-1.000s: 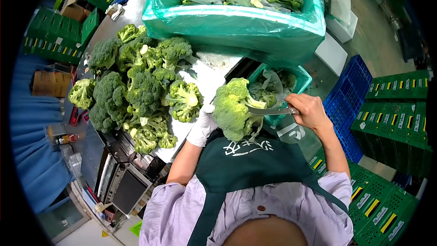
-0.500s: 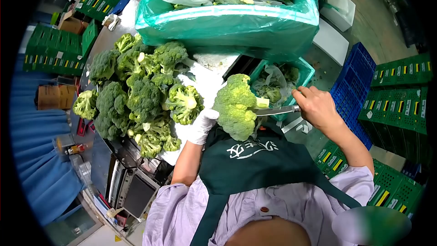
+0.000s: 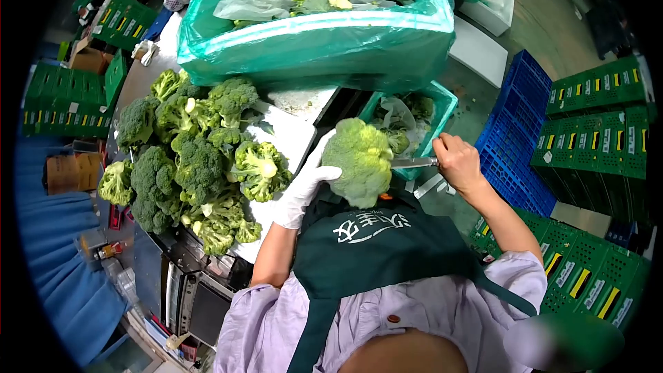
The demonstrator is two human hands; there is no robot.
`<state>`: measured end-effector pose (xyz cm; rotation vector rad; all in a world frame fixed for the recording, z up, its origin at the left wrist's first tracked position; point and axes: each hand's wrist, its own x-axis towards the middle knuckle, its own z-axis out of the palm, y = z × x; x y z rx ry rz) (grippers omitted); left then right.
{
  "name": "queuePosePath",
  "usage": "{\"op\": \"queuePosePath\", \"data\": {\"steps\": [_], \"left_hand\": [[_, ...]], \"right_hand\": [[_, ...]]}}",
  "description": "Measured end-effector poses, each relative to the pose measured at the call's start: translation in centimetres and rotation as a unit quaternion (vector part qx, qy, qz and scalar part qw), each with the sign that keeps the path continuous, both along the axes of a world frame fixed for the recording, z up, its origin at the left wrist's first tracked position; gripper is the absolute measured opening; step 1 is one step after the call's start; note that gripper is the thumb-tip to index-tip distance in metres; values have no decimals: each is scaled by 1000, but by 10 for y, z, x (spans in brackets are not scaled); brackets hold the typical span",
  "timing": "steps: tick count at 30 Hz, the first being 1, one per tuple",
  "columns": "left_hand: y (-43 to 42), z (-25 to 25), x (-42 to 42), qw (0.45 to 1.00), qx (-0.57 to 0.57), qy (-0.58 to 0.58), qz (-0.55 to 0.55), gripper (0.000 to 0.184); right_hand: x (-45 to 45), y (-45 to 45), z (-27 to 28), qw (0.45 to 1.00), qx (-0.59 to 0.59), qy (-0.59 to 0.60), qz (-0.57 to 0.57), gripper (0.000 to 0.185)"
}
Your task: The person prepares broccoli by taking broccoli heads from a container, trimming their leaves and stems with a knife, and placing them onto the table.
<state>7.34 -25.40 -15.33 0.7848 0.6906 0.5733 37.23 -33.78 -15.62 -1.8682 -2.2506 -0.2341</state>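
Observation:
A large broccoli head (image 3: 357, 164) is held in front of my apron by my left hand (image 3: 302, 190), which wears a white glove. The thumb presses the near side of the crown; the other fingers go behind it. My bare right hand (image 3: 458, 164) is closed around the handle of a knife (image 3: 414, 162). Its blade points left at the broccoli, and the tip is hidden behind the crown. The stem is turned out of sight. To the left, a pile of broccoli heads (image 3: 200, 159) lies on a white board (image 3: 293, 131).
A foam box lined with green plastic (image 3: 311, 52) holds more broccoli at the far side. Below it sits a smaller green-lined bin (image 3: 442, 107) with trimmings. A blue crate (image 3: 514, 138) and stacked green crates (image 3: 594, 131) stand to the right.
The broccoli has turned, so its stem no longer shows and the crown faces me. More of my left hand now shows beside it. The whole view has shifted slightly.

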Motion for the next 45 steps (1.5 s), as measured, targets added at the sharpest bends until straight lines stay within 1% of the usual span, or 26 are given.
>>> {"op": "queuePosePath", "data": {"steps": [2,3,8,10,12,14,16,17,18,19,20,22,23,25,26,28,30,31,32,34,35,37,38,41,44,45], "left_hand": [[3,-15,-5,996,-21,-39,-71,88],[3,-17,-3,995,-12,-29,-94,88],[8,-19,8,999,-19,-1,-45,83],[4,-13,8,998,12,-2,-63,83],[-6,-22,8,996,54,46,-58,88],[-12,-20,10,990,108,90,-1,93],[-9,-10,18,988,135,81,5,97],[-9,-6,23,981,173,92,-9,99],[-8,-4,26,971,212,103,-23,100],[-7,-10,27,946,288,144,-36,102],[-6,-15,29,913,362,182,-49,104],[-8,-6,35,877,426,208,-82,105],[-9,-8,36,905,384,172,-66,105],[-11,-5,37,946,303,107,-46,107],[-12,-6,36,946,303,107,-45,107],[-14,-9,34,954,291,58,-43,111],[-16,-14,30,968,251,10,-11,115],[-15,-11,31,971,240,4,-2,115],[-15,-7,30,974,228,0,8,115],[-13,-16,23,978,207,-11,33,117],[-12,-18,20,980,197,-9,28,117],[-9,-18,16,981,189,-5,30,118],[-9,-18,15,979,201,4,36,118],[-8,-23,12,975,215,15,54,117],[-6,-34,5,969,235,21,66,116],[-5,-33,4,956,281,45,72,116]], "right_hand": [[9,4,-5,994,65,19,85,8],[12,3,-8,994,53,35,93,9],[6,-19,-32,998,-28,57,-22,11],[15,-17,-33,951,-165,44,-259,14],[35,-18,-26,930,-126,91,-333,15],[40,-27,-31,917,-149,232,-289,10],[19,-27,-27,799,-145,528,-249,12],[7,-24,-18,777,-171,564,-221,24],[-11,-14,12,727,-242,606,-211,34],[-21,-14,1,693,-220,674,-132,44],[-34,-10,17,727,-234,632,-134,45],[-52,-2,10,836,-78,538,-67,41],[-47,-3,6,837,-77,537,-69,41],[-34,-6,-4,761,-195,610,-104,36],[-30,-7,-7,678,-254,677,-135,28],[-17,-7,-15,399,-238,867,-180,27],[15,-9,-46,279,-170,921,-213,32],[23,-8,-46,340,-146,903,-218,36],[32,-8,-43,417,-188,835,-307,41],[43,-5,-59,711,-158,569,-382,49],[45,-3,-62,712,-159,571,-376,49],[41,-2,-57,807,-127,410,-406,46],[37,-2,-55,809,-128,412,-400,46],[21,-3,-49,790,-96,511,-326,28],[5,0,-34,810,-103,513,-264,24],[1,1,-30,826,-99,497,-245,23]]}}
